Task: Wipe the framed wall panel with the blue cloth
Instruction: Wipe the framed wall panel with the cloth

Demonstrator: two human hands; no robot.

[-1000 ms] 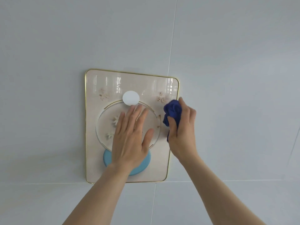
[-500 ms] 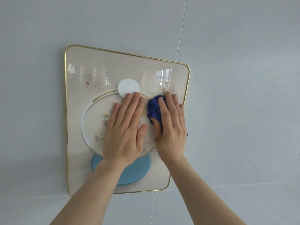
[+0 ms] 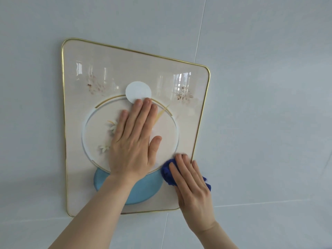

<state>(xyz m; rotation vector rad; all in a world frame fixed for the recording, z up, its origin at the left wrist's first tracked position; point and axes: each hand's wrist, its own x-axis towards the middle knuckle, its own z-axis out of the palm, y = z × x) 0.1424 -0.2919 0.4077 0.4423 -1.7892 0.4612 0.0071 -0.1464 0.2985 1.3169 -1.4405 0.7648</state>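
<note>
The framed wall panel (image 3: pixel 86 72) hangs on a pale grey tiled wall; it is glossy beige with a thin gold rim, a large pale circle, a small white disc and a blue disc at the bottom. My left hand (image 3: pixel 133 141) lies flat on the panel's middle, fingers together, palm pressed against the glass. My right hand (image 3: pixel 193 187) presses the dark blue cloth (image 3: pixel 168 174) against the panel's lower right part, close to the gold rim. Most of the cloth is hidden under my fingers; a bit pokes out on the right.
Pale grey wall tiles (image 3: pixel 269 105) with thin seams surround the panel on all sides. Window reflections show on the upper part of the glossy panel.
My right hand with the cloth has slid down from the panel's upper right to its lower right corner. The left hand stays flat on the middle. The view has moved closer.
</note>
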